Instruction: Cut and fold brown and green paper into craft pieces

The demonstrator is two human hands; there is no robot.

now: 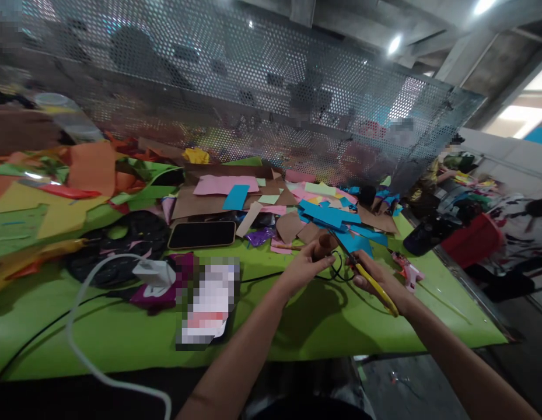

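Observation:
My left hand (306, 265) is closed around a small brown paper roll (324, 245), held above the green table cover (122, 332). My right hand (376, 280) grips yellow-handled scissors (376, 284), their tip pointing up-left toward the roll. The two hands are close together near the table's right front. A thin black cord (292, 274) runs under the hands.
Scraps of blue, pink and brown paper (323, 213) lie piled behind the hands. A black tablet (203, 234), a white cable (78, 326) and a pink glue gun (406, 271) are on the table. A perforated metal screen (253, 87) stands behind. Other people work at the right.

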